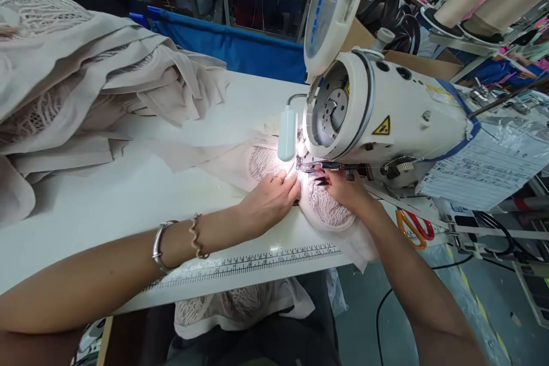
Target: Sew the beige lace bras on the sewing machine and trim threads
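Note:
A pale pink lace bra piece lies under the needle area of a white sewing machine, lit by a small lamp. Its lace cups sit on either side of the needle, and a sheer band trails off to the left. With its fingers together, my left hand grips the fabric just left of and in front of the presser foot. My right hand is closed over the right cup beside the foot, dark nails toward the needle. Its fingertips are partly hidden by machine parts.
Beige lace garments are heaped on the table's left side. A ruler strip runs along the front edge. Orange-handled scissors and a red-handled pair lie to the right. More lace fabric rests on my lap.

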The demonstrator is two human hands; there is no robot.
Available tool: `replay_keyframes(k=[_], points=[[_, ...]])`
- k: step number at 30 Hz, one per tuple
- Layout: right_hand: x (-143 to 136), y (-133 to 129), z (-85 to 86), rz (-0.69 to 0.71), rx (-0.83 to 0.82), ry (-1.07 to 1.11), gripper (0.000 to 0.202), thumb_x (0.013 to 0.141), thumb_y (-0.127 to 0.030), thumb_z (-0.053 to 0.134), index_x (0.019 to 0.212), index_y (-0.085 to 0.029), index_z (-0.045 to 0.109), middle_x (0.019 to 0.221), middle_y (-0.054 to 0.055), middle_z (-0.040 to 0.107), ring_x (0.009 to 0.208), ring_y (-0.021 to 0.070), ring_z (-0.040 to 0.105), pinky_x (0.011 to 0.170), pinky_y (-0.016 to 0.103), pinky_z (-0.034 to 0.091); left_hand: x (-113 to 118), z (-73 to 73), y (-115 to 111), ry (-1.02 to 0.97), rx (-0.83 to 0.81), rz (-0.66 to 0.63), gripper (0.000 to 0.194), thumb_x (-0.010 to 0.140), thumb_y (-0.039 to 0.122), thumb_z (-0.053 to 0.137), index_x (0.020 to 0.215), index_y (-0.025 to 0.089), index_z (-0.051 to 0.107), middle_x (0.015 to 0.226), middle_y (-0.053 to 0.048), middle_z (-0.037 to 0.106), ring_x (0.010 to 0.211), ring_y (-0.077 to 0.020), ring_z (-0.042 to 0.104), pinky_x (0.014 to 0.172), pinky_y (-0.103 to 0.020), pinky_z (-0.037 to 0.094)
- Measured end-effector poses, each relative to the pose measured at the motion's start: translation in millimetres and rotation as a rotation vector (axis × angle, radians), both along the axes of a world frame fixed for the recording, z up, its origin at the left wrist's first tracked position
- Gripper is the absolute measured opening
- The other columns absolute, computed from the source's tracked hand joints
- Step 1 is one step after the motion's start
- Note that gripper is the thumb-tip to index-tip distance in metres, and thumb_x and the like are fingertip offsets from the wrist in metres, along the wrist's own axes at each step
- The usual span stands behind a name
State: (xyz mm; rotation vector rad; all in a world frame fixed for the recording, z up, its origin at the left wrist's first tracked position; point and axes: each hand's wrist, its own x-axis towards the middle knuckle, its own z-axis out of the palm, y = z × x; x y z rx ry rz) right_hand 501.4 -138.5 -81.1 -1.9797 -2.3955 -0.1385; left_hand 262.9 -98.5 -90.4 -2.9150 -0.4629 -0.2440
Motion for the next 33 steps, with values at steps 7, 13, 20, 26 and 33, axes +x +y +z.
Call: replay_keyframes(k=[7,13,20,26,33], points=[[-3,-7,0.4,0.173,-0.074,0.150,0.064,0.083,0.003,0.042,0.132,-0.030,0.066,0.085,0.001,0.070,0.082,0.0164,0.062,0.073,0.025,0.048,-2,-9.9,8,-0.104,0.020,0.023,0.039,0.095,0.001,0.036,0.127,0.006,0.056,0.122,-0.019,0.065,0.087,-0.0253,0.056,0.066,-0.036,0.038],[-4,-6,-8.8,0.166,-0.105,0.189,0.068,0.079,0.004,0.040,0.134,-0.026,0.064,0.099,0.004,0.073,0.090,0.0185,0.064,0.078,0.028,0.051,-7,-5.4,21,-0.092,-0.011,0.012,0.034,0.090,-0.004,0.044,0.115,0.011,0.061,0.119,-0.015,0.065,0.085,-0.0242,0.056,0.065,-0.034,0.035],[-7,-9,-11.6,0.130,-0.072,0.182,0.058,0.083,-0.003,0.045,0.134,-0.027,0.062,0.109,0.004,0.075,0.098,0.0213,0.064,0.083,0.029,0.051,-8,-7.6,42,-0.156,-0.078,-0.048,0.035,0.094,-0.002,0.035,0.109,0.014,0.062,0.111,-0.010,0.070,0.075,-0.0192,0.055,0.060,-0.033,0.033],[-15,-10,-4.3,0.062,-0.092,0.156,0.032,0.084,-0.006,0.050,0.105,-0.024,0.067,0.096,0.005,0.071,0.083,0.0199,0.061,0.068,0.027,0.042,-7,-4.1,45,-0.157,-0.124,-0.038,0.039,0.090,-0.007,0.034,0.104,0.014,0.063,0.113,-0.012,0.069,0.073,-0.0190,0.056,0.062,-0.034,0.035],[-23,-6,-5.6,-0.121,-0.072,0.266,0.011,0.087,-0.018,0.055,0.079,-0.022,0.061,0.078,0.002,0.067,0.069,0.0187,0.057,0.058,0.027,0.037,2,4.0,4,-0.135,-0.087,0.029,0.031,0.102,0.014,0.036,0.086,0.011,0.063,0.085,-0.013,0.066,0.074,-0.0223,0.057,0.065,-0.035,0.045]])
